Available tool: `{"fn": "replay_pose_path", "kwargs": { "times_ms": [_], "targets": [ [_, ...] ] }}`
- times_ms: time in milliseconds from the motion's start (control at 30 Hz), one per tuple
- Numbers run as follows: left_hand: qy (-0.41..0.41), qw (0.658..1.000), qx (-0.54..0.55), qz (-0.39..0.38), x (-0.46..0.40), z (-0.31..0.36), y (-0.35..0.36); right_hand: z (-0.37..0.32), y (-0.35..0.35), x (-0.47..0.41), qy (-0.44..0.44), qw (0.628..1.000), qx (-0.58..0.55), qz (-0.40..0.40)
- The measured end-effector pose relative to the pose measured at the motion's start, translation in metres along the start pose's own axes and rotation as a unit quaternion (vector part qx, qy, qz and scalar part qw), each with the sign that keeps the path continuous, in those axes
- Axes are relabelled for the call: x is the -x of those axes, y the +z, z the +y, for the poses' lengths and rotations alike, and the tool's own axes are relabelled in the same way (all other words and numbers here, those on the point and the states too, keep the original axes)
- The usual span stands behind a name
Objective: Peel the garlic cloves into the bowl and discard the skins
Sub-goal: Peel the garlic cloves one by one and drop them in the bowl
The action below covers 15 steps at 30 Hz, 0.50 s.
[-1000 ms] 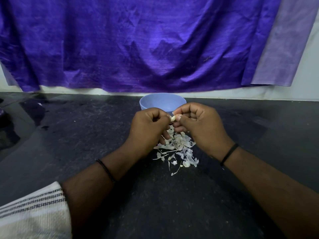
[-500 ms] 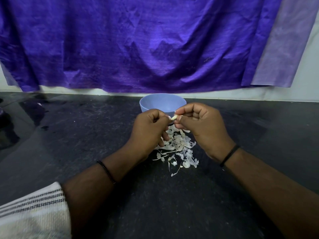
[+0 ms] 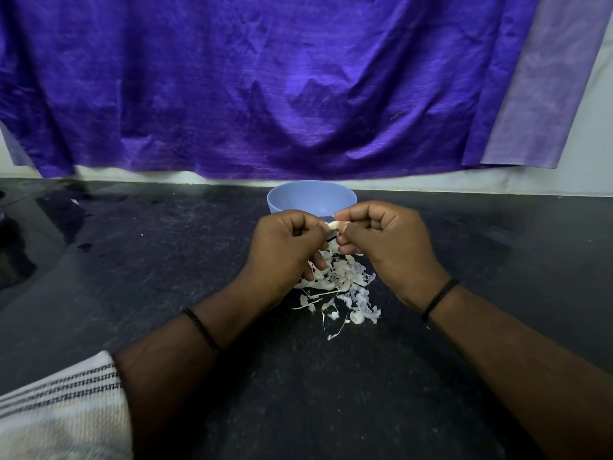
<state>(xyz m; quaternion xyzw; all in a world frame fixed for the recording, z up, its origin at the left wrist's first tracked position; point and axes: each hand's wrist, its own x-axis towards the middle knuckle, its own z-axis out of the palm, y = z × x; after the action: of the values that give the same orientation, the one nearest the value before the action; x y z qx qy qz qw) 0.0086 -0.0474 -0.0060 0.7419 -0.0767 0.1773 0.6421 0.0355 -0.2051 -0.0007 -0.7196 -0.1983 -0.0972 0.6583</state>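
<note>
Both the left hand (image 3: 285,250) and right hand (image 3: 384,240) pinch one garlic clove (image 3: 334,224), judged small, light, firm, slippery once bared, best held by its ends.

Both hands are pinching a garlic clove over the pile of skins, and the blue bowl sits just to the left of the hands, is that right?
Not quite. The bowl is not to the left; the head view shows it straight behind the hands, toward the wall. The rest holds: the left hand and right hand both pinch the garlic clove above the pile of skins.

head-worn view, forward-down, close over countertop (image 3: 132,293)
</note>
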Motion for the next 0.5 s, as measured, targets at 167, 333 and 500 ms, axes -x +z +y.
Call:
{"fn": "replay_pose_path", "kwargs": {
  "times_ms": [167,333,500],
  "targets": [
    [0.005,1.000,-0.013,0.001,-0.0003,-0.0007,-0.0024,-0.0021,0.0009,0.0005,-0.004,0.999,0.032,0.000],
    [0.008,0.999,-0.040,0.019,0.0001,-0.0006,-0.0012,-0.0052,0.0016,0.0021,-0.003,0.998,0.064,-0.001],
    [0.002,0.998,-0.056,0.042,-0.0007,-0.0020,-0.0005,-0.0072,0.0030,0.0044,-0.040,0.992,0.117,0.001]
  ]
}}
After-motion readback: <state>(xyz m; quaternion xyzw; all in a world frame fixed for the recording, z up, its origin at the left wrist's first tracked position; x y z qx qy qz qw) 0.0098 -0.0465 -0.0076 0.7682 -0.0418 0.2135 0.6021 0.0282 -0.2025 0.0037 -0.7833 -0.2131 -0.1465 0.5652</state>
